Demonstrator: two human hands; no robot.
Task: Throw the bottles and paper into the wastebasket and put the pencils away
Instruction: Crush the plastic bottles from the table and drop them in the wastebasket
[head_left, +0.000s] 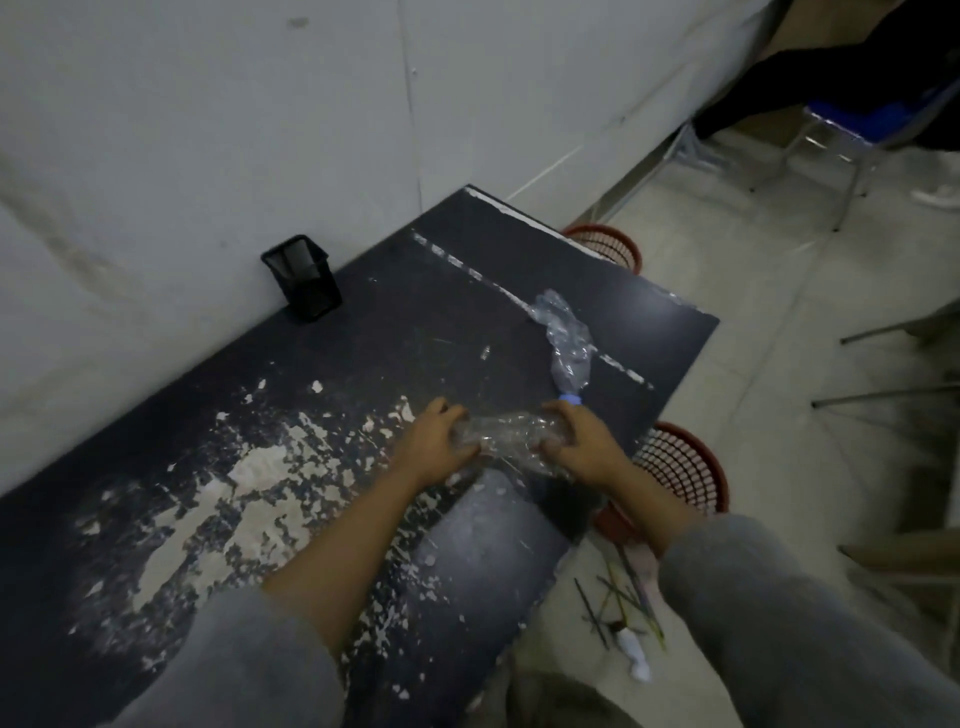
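Clear plastic: a crumpled bottle (506, 436) is gripped at both ends over the dark table (332, 395), near its right edge.
Left hand (434, 447): fingers curled round the bottle's left end, grasping it.
Right hand (582, 441): wrapped round the bottle's right end, also grasping; together the hands look to be squashing or twisting it.
Second bottle (563, 343): clear, flattened, blue-capped, lying on the table just beyond the right hand, its cap end close to the fingers.
Near wastebasket (685, 467): red mesh, on the floor just beside the table's right edge and below the right hand; its inside is mostly hidden, so I cannot tell what is in it.
Far wastebasket (608, 244): a second red mesh one, half hidden behind the table's far corner; contents not visible.
Pencil holder (304, 278): black mesh cup against the wall at the table's back edge; it looks empty.
Pencils (623, 597): scattered on the floor by the table's near corner, well apart from the holder.
Paper (634, 654): a white crumpled piece, probably the paper, lies on the floor among the pencils.
Progress: early, by my judgement. No bottle visibly binned, one in hand, one waiting; paper and pencils untouched.
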